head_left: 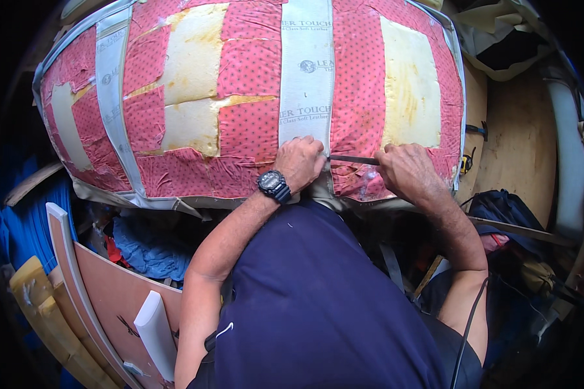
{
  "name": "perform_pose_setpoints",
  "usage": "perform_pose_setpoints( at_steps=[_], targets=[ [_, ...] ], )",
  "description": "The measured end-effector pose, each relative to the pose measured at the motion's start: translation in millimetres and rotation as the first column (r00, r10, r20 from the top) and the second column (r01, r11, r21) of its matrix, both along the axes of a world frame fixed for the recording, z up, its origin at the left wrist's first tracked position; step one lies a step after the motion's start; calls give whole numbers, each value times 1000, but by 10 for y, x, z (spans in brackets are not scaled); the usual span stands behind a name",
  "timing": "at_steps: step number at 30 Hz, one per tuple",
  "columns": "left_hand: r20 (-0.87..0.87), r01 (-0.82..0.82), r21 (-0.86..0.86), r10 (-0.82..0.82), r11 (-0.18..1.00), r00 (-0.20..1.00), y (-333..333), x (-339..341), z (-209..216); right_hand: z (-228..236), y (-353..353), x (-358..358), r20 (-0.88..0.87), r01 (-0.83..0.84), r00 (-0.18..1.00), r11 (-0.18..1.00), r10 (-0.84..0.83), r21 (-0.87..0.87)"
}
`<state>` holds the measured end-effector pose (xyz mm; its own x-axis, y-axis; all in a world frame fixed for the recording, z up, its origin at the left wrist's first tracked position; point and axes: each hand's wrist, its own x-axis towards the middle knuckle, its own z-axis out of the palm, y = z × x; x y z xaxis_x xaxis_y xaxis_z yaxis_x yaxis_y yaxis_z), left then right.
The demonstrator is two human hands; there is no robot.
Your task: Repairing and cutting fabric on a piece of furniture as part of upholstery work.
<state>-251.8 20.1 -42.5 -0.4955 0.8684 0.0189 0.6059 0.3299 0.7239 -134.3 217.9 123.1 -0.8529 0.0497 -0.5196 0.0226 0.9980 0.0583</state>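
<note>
In front of me lies a large cushion-like upholstery cover, patched with pink dotted cloth and yellowed foam, with pale strips running across it. My left hand, wearing a black watch, is closed at the near part of the middle pale strip; its fingertips are partly hidden. A narrow, flat black bar-like piece spans the space between my hands. Its right end is in my closed right hand, which rests over the pink cloth. The piece's left end meets the strip's seam beside my left fingers; its exact kind is unclear.
Wooden boards stand at the right, with a dark bag below them. On the left are a curved panel with a pale edge, yellow foam pieces and blue cloth. A black cable hangs by my right arm.
</note>
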Motion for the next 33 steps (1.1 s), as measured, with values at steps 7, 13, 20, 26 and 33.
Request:
perform_pose_setpoints(
  at_steps=[7, 13, 20, 26, 33],
  targets=[
    [162, -118, 23, 112, 993, 980, -74, 10, -97, -84, -34, 35, -23, 1, 1000, 1000, -1, -26],
    [161, -96, 75, 82, 993, 983, -121, 45, -155, -56, -128, -94, -17, -98, 995, 995, 98, 17],
    [198, -123, 97, 102, 988, 975, -140, 57, -143, -14, -197, -181, 14, -125, 992, 992, 125, 20],
    [188, -115, 100, 95, 988, 978, -140, 59, -167, -17, -214, -220, -28, -141, 989, 988, 143, 56],
    [192, -97, 106, 75, 990, 979, -145, 49, -141, -72, -259, -349, 46, -112, 993, 993, 110, 49]
  ],
)
